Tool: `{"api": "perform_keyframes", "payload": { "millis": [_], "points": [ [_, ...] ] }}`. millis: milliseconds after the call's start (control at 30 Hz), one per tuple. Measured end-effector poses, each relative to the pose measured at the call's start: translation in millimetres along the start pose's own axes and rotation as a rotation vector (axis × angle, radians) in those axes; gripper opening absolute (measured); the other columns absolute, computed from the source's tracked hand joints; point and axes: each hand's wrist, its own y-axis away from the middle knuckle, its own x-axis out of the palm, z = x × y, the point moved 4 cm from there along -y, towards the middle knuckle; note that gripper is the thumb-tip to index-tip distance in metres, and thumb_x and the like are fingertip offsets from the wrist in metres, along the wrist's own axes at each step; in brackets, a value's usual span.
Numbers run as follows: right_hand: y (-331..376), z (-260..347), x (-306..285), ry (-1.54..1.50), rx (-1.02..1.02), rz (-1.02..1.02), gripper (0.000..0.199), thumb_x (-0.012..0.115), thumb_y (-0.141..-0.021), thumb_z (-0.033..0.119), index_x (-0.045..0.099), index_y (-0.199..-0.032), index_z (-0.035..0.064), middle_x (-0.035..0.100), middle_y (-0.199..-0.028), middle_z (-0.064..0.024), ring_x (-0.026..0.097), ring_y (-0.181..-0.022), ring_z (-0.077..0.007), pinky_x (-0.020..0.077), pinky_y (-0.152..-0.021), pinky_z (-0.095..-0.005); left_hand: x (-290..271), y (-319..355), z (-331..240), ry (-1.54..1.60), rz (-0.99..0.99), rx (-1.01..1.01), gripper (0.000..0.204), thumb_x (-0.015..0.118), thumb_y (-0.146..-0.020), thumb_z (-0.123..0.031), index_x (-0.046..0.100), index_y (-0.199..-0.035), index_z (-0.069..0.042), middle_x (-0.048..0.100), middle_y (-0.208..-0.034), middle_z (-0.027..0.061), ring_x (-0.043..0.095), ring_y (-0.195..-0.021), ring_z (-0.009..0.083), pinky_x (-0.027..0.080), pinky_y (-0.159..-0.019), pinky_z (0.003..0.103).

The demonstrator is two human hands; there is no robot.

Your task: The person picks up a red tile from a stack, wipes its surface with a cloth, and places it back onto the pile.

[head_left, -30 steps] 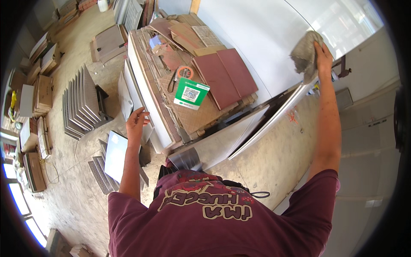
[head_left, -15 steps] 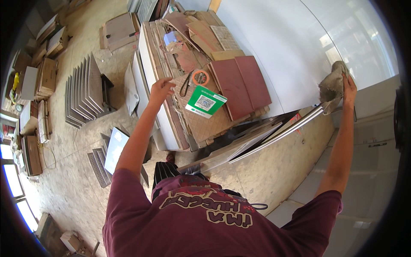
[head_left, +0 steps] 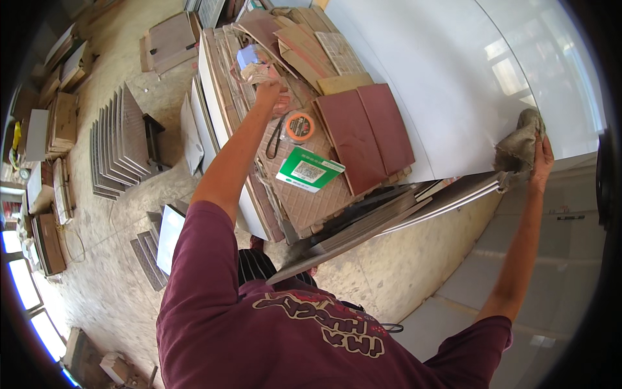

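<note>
In my right hand (head_left: 543, 159) is a bunched grey-brown rag (head_left: 518, 144), gripped at the lower edge of a large glossy white panel (head_left: 414, 84). My left hand (head_left: 271, 96) reaches over the cardboard-topped stack, down at a crumpled pinkish wrapping (head_left: 258, 72). Its fingers are partly hidden and blurred, so whether they hold the wrapping does not show. Near that hand lie a roll of tape with an orange rim (head_left: 300, 127), a dark looped strap (head_left: 275, 137) and a green-and-white code card (head_left: 310, 170). Two dark red boards (head_left: 366, 136) rest beside them.
Thin panels (head_left: 363, 227) lean between my body and the stack. Grey tiles stand in a rack (head_left: 123, 142) on the floor to the left, with more tiles (head_left: 150, 253) nearer. Cardboard boxes (head_left: 61, 120) line the far left.
My left hand has moved forward and right from the stack's left edge onto the wrapping. My right hand, still holding the rag, has shifted slightly right and down. The view has also shifted.
</note>
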Motion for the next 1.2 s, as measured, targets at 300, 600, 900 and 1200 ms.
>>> {"api": "perform_keyframes", "payload": {
  "millis": [300, 600, 900, 1200],
  "points": [
    [4.4, 6.1, 0.3, 0.033, 0.047, 0.039, 0.029, 0.058, -0.088, 0.017, 0.06, -0.113, 0.0031, 0.062, -0.104, -0.0011, 0.053, -0.093, -0.0073, 0.0412, -0.084, -0.0215, 20.9, -71.9, 26.7, 0.027, 0.048, -0.053, 0.031, 0.053, -0.082, -0.018, 0.051, -0.105, 0.003, 0.058, -0.092, 0.013, 0.062, -0.07, 0.026, 0.051, -0.05, 0.034],
    [13.0, 16.7, 2.6, 0.083, 0.04, 0.039, 0.031, 0.058, -0.088, 0.019, 0.059, -0.116, 0.0034, 0.062, -0.105, -0.0014, 0.053, -0.094, -0.0077, 0.0416, -0.085, -0.0226, 24.7, -92.9, 21.8, -0.053, -0.056, -0.069, 0.024, 0.057, -0.083, -0.016, 0.053, -0.096, 0.004, 0.061, -0.081, 0.0125, 0.066, -0.067, 0.0256, 0.054, -0.052, 0.033],
    [18.6, 25.5, 13.7, 0.063, 0.049, 0.031, 0.031, 0.06, -0.087, 0.021, 0.06, -0.114, 0.0041, 0.063, -0.102, -0.0005, 0.053, -0.092, -0.0066, 0.0415, -0.084, -0.0222, 6.9, -67.0, 2.2, -0.067, -0.17, -0.013, 0.025, 0.058, -0.078, -0.016, 0.053, -0.091, 0.005, 0.063, -0.075, 0.0151, 0.065, -0.057, 0.0241, 0.051, -0.043, 0.031],
    [16.8, 22.1, 10.3, 0.111, 0.023, 0.018, 0.034, 0.061, -0.087, 0.022, 0.059, -0.116, 0.0038, 0.062, -0.105, -0.0008, 0.052, -0.094, -0.0073, 0.0394, -0.087, -0.0219, -12.1, -52.7, 8.5, 0.064, -0.156, 0.052, 0.03, 0.056, -0.08, -0.022, 0.053, -0.097, 0.003, 0.062, -0.081, 0.0122, 0.065, -0.064, 0.0237, 0.053, -0.049, 0.03]
  ]
}}
